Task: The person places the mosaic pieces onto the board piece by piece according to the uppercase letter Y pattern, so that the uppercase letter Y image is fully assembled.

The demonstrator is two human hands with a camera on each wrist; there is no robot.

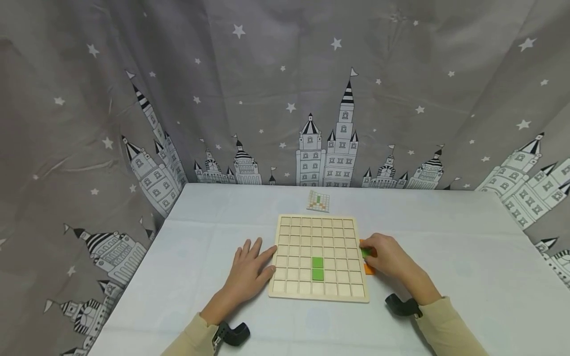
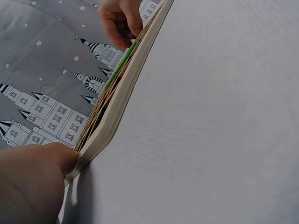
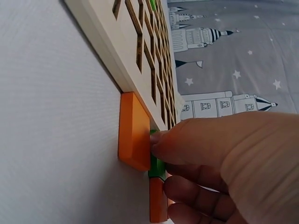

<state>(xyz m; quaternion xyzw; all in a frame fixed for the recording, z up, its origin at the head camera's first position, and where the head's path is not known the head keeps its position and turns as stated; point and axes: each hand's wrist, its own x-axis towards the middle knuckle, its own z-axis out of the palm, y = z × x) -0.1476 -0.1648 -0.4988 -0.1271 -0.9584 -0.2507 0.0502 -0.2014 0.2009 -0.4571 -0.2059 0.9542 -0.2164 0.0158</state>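
Note:
A pale wooden grid board point(image 1: 295, 291) lies flat on the table, with two green square tiles point(image 1: 317, 274) one above the other in its lower middle cells. My left hand point(image 1: 249, 274) rests beside the board, fingers spread, thumb and index fingertip at its left edge. At the right edge, my right hand point(image 1: 388, 257) pinches a green tile point(image 3: 158, 167) between thumb and fingers. Orange tiles point(image 3: 135, 133) lie about it on the table, one close against the board's side. The hand covers part of these tiles in the head view.
A small card point(image 1: 318, 201) printed with a coloured grid pattern lies behind the board. White cloth point(image 1: 467, 247) covers the table. A grey curtain point(image 1: 267, 74) with castles and stars hangs behind and at the sides.

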